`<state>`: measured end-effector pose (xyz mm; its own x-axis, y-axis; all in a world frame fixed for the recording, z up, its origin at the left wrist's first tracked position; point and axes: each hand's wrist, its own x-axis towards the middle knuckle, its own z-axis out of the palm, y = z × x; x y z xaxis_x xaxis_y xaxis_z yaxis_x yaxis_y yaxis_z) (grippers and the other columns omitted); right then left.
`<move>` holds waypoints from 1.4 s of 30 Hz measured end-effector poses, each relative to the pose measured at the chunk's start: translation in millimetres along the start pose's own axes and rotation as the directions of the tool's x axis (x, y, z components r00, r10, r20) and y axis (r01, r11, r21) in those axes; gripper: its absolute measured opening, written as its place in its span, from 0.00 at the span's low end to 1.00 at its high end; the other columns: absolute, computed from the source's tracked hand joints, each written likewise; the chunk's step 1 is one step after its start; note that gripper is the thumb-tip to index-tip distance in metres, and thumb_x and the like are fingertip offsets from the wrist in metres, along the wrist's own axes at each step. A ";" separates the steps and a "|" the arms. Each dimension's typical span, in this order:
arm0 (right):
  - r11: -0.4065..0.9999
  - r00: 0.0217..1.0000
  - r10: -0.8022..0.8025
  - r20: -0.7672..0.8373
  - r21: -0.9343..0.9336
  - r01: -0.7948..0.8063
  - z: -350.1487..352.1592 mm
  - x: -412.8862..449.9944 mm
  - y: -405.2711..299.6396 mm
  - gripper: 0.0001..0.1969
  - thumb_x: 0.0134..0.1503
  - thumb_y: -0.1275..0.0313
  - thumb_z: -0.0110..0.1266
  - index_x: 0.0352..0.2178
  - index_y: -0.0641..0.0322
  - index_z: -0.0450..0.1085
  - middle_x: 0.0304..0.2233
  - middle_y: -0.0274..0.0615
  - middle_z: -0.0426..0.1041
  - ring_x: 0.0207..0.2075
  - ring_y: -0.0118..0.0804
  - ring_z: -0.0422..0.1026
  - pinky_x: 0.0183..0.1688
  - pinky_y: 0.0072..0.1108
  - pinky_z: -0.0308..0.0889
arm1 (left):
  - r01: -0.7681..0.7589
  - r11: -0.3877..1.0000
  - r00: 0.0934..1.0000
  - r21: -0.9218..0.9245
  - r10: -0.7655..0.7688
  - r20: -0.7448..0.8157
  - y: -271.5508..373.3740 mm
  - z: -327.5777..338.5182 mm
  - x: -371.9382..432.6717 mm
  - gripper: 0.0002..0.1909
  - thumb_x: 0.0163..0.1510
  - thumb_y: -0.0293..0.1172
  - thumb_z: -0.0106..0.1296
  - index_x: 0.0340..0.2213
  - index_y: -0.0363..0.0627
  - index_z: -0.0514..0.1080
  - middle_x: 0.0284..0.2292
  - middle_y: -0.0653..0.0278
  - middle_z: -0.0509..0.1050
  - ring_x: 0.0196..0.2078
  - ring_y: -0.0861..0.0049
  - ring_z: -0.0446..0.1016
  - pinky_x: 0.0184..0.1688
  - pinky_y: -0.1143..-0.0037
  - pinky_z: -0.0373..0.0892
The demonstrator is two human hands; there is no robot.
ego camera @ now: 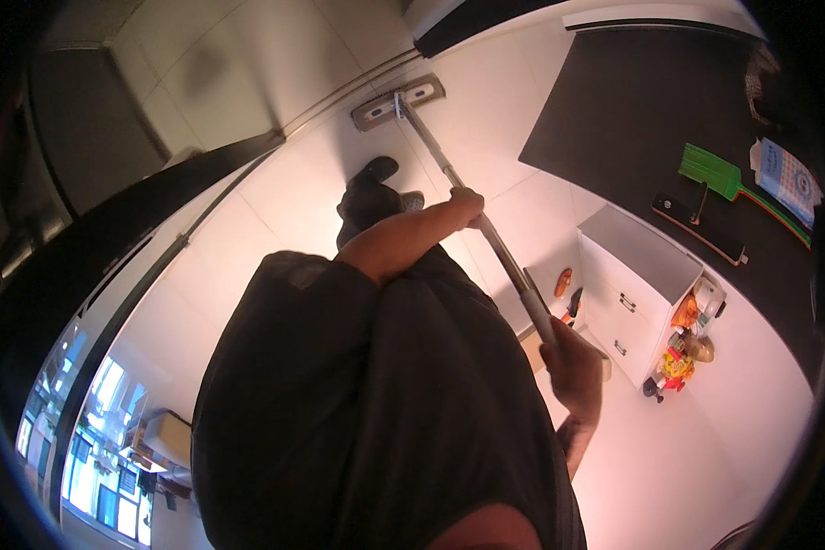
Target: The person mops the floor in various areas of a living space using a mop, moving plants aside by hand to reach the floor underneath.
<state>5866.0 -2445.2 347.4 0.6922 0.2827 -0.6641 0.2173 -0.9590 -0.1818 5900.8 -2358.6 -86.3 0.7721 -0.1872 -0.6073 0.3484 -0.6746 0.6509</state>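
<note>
A flat mop reaches diagonally across the view, its metal handle held in both hands. My left hand is wrapped around the middle of the shaft, with that arm crossing in front of my body. Lower in the picture, my right hand grips the grey upper end of the handle, close to my right side. The rectangular mop head lies on the pale tiled floor, beside a floor track. Just short of the mop head are my dark shoes.
To the right is a dark tabletop with a green brush, a long black object and a printed packet. A white drawer cabinet stands below, near an orange shoe. A dark-edged glass panel runs along the left.
</note>
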 end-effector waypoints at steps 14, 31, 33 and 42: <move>0.995 0.995 0.097 0.033 0.028 -0.098 25.4 27.5 3.9 0.18 0.49 0.68 0.53 0.43 0.56 0.67 0.28 0.52 0.73 0.32 0.50 0.72 0.34 0.33 0.67 | 0.028 0.963 0.988 0.269 -0.067 0.137 -52.6 -16.6 -2.5 0.12 0.30 0.33 0.64 0.23 0.49 0.76 0.29 0.62 0.77 0.35 0.71 0.75 0.28 0.69 0.68; 0.989 0.996 0.084 0.036 0.123 -0.088 -15.6 12.4 32.3 0.22 0.41 0.73 0.57 0.42 0.59 0.68 0.30 0.51 0.72 0.32 0.49 0.72 0.34 0.28 0.66 | 0.449 -0.321 0.808 -0.834 -0.253 0.532 -18.8 13.1 -56.0 0.15 0.54 0.40 0.43 0.32 0.39 0.62 0.25 0.58 0.68 0.25 0.70 0.71 0.26 0.69 0.73; 0.995 0.996 0.092 0.013 0.027 -0.092 -3.0 30.6 25.7 0.20 0.42 0.73 0.57 0.41 0.54 0.70 0.28 0.49 0.72 0.31 0.48 0.72 0.33 0.29 0.66 | 0.560 -0.281 0.734 -0.779 -0.268 0.624 -29.3 -11.8 -58.3 0.07 0.51 0.32 0.43 0.31 0.42 0.64 0.23 0.62 0.65 0.27 0.72 0.70 0.25 0.69 0.71; 0.937 0.990 0.083 -0.114 -0.330 -0.116 -11.5 16.4 3.7 0.16 0.46 0.70 0.56 0.40 0.46 0.68 0.22 0.42 0.70 0.24 0.45 0.71 0.25 0.30 0.65 | 0.389 -0.386 0.825 -0.837 -0.259 0.502 1.3 -18.7 -35.5 0.08 0.51 0.30 0.42 0.33 0.42 0.60 0.27 0.57 0.65 0.22 0.68 0.70 0.30 0.64 0.75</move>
<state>5886.1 -2443.9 344.2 0.7817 0.2026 -0.5898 0.3504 -0.9250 0.1467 5883.8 -2339.5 -55.4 0.2796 -0.3384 -0.8985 0.6105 0.7850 -0.1056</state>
